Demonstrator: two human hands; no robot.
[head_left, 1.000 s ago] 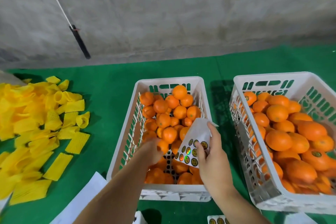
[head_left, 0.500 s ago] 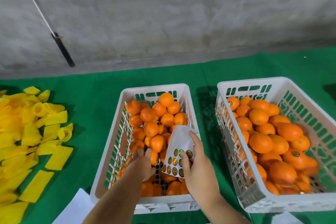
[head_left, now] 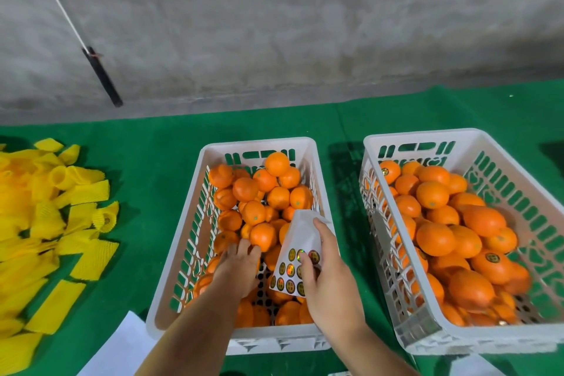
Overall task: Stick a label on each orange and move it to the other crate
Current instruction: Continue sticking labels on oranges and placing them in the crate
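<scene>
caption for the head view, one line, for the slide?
Left hand reaches among oranges in the middle crate while the right hand holds the label sheet; right crate holds labelled oranges.

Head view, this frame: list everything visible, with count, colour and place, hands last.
Left crate: one, white, table centre, part full of oranges.
Right crate: one, white, right, heaped with oranges, some labelled.
Oranges: many, orange, in both crates.
Label sheet: one, white with round stickers, over left crate.
Foam sleeves: many, yellow, piled far left.
Table cover: green.
Paper: white, front edge, left of the crates.
Rod: black with white cord, against grey wall.
Left hand: reaching among oranges in left crate; grip hidden.
Right hand: pinches label sheet.
</scene>
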